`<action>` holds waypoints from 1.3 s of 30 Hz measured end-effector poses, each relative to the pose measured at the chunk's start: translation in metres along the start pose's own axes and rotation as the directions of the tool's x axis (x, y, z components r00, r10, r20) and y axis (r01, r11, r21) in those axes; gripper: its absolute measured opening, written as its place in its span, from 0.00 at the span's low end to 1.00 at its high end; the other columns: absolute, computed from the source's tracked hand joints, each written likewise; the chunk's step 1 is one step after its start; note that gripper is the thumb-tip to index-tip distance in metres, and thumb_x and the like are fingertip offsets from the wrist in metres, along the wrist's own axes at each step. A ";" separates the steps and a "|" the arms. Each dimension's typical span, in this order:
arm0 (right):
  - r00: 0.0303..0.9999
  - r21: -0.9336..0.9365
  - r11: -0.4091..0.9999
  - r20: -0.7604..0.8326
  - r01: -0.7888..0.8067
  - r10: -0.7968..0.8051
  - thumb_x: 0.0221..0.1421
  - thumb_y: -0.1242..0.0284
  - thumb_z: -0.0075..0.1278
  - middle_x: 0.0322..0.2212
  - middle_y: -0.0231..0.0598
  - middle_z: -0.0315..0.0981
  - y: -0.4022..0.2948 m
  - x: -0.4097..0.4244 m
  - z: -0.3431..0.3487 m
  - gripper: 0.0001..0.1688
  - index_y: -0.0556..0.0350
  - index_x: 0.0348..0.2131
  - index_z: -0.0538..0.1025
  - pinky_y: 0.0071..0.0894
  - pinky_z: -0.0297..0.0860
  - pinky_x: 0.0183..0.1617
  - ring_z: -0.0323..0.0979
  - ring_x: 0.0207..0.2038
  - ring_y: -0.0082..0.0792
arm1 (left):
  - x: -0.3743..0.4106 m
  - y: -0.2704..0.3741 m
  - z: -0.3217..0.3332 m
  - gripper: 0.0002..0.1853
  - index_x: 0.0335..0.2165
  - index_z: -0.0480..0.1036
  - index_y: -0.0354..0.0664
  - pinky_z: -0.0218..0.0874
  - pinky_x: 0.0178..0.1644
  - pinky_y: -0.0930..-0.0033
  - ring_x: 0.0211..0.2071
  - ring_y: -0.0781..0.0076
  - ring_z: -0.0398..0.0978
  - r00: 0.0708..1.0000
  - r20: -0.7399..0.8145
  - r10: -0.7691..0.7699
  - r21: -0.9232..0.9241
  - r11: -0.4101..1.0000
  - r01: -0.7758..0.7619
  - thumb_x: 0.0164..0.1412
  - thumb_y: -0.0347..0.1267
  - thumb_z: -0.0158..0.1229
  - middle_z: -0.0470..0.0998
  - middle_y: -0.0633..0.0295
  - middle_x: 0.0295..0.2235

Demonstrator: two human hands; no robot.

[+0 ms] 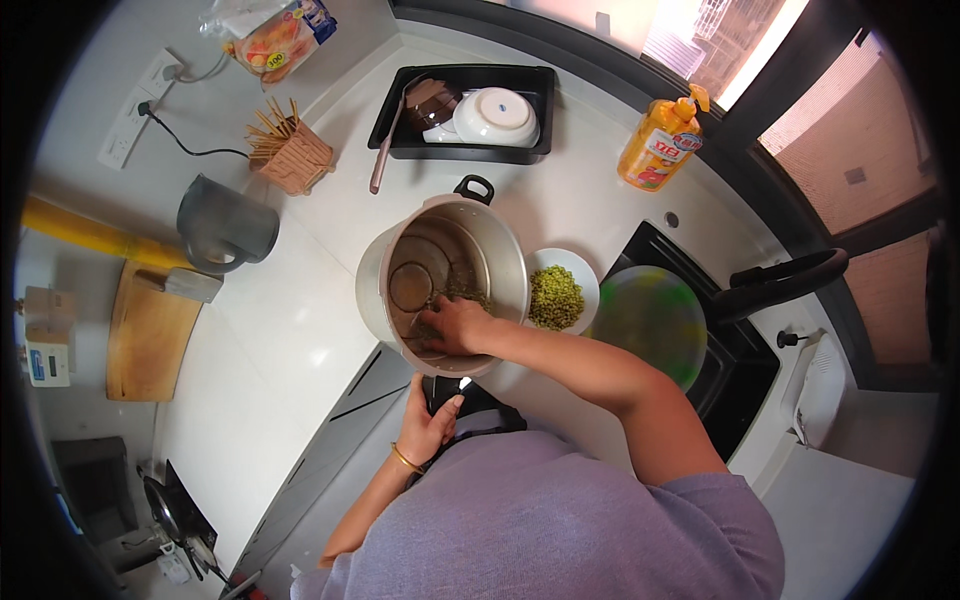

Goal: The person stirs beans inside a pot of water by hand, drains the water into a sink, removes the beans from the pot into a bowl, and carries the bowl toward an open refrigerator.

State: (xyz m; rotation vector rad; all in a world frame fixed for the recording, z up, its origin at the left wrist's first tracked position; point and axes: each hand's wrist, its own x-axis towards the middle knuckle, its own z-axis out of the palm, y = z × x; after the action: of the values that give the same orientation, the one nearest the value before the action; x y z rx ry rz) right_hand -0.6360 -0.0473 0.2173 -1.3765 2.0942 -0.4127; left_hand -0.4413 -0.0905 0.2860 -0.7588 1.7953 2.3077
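Observation:
A large metal pot, likely a pressure cooker body, stands tilted towards me at the counter's edge. My left hand grips its long black handle at the near side. Inside the pot, my right hand reaches down to the bottom, fingers among small green beans in what looks like shallow water. Whether those fingers hold any beans cannot be seen. Touching or close by the pot's right side is a white bowl of green beans, probably mung beans. A short black handle juts from the pot's far side.
A black tub with bowls stands behind the pot. To the right are a black sink, a colander, a faucet and a soap bottle. An electric kettle, chopstick holder, cleaver and cutting board line the left.

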 end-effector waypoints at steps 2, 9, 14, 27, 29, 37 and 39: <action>0.998 0.034 0.997 0.018 0.067 -0.068 0.51 0.57 0.52 0.45 0.55 0.70 0.004 0.004 0.005 0.28 0.44 0.51 0.72 0.49 0.69 0.52 0.72 0.46 0.55 | -0.001 0.002 0.003 0.30 0.56 0.47 0.44 0.51 0.15 0.77 0.12 0.81 0.58 1.000 -0.012 0.000 0.022 1.000 0.000 0.64 0.26 0.55 0.61 0.69 0.16; 0.998 0.498 0.865 0.000 0.056 -0.064 0.42 0.64 0.57 0.30 0.55 0.77 0.028 0.008 0.001 0.24 0.47 0.42 0.80 0.41 0.71 0.45 0.77 0.37 0.48 | -0.003 0.002 -0.001 0.32 0.57 0.45 0.44 0.52 0.15 0.77 0.12 0.80 0.58 1.000 -0.001 -0.004 -0.008 1.000 0.004 0.64 0.27 0.55 0.61 0.69 0.16; 0.980 0.750 0.632 0.177 -0.193 0.090 0.48 0.65 0.59 0.23 0.32 0.71 0.028 -0.011 -0.039 0.18 0.53 0.39 0.79 0.22 0.64 0.22 0.67 0.23 0.21 | -0.002 0.001 0.000 0.35 0.59 0.42 0.43 0.51 0.15 0.77 0.11 0.80 0.57 0.999 -0.015 0.029 -0.005 1.000 -0.029 0.64 0.28 0.56 0.61 0.68 0.16; 0.911 0.730 0.677 -0.209 -0.096 0.355 0.50 0.66 0.57 0.28 0.38 0.75 0.104 -0.102 -0.077 0.14 0.55 0.35 0.77 0.31 0.69 0.32 0.74 0.31 0.31 | 0.001 0.000 -0.001 0.31 0.56 0.46 0.42 0.49 0.14 0.77 0.11 0.81 0.57 0.999 -0.018 0.029 -0.057 0.998 -0.030 0.63 0.28 0.56 0.61 0.69 0.16; 0.839 0.522 0.851 -0.439 -0.051 0.320 0.49 0.67 0.58 0.30 0.43 0.77 0.117 -0.106 -0.053 0.15 0.56 0.36 0.76 0.37 0.70 0.38 0.76 0.34 0.40 | 0.003 0.000 0.000 0.30 0.56 0.47 0.42 0.50 0.14 0.77 0.11 0.81 0.57 0.999 -0.018 0.029 -0.051 0.998 -0.030 0.63 0.28 0.56 0.61 0.69 0.16; 0.847 0.269 0.959 -0.486 -0.088 0.214 0.49 0.78 0.55 0.34 0.45 0.76 0.103 -0.126 -0.063 0.11 0.55 0.36 0.79 0.40 0.70 0.44 0.74 0.37 0.48 | 0.002 -0.002 -0.008 0.30 0.55 0.46 0.43 0.51 0.14 0.77 0.12 0.81 0.57 0.998 -0.058 0.018 -0.085 0.996 -0.023 0.64 0.28 0.56 0.61 0.68 0.16; 0.842 0.224 0.969 -0.499 -0.100 0.203 0.48 0.81 0.54 0.32 0.43 0.75 0.106 -0.128 -0.065 0.10 0.56 0.34 0.79 0.39 0.70 0.42 0.74 0.37 0.45 | 0.003 -0.003 -0.009 0.30 0.55 0.46 0.43 0.51 0.14 0.76 0.12 0.81 0.57 0.998 -0.063 0.019 -0.076 0.997 -0.024 0.64 0.28 0.55 0.61 0.68 0.16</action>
State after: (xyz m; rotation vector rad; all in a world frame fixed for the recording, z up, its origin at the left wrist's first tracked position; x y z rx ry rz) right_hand -0.7169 0.1088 0.2488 -1.0504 2.4903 -0.9832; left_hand -0.4399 -0.0986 0.2805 -0.8357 1.7566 2.4053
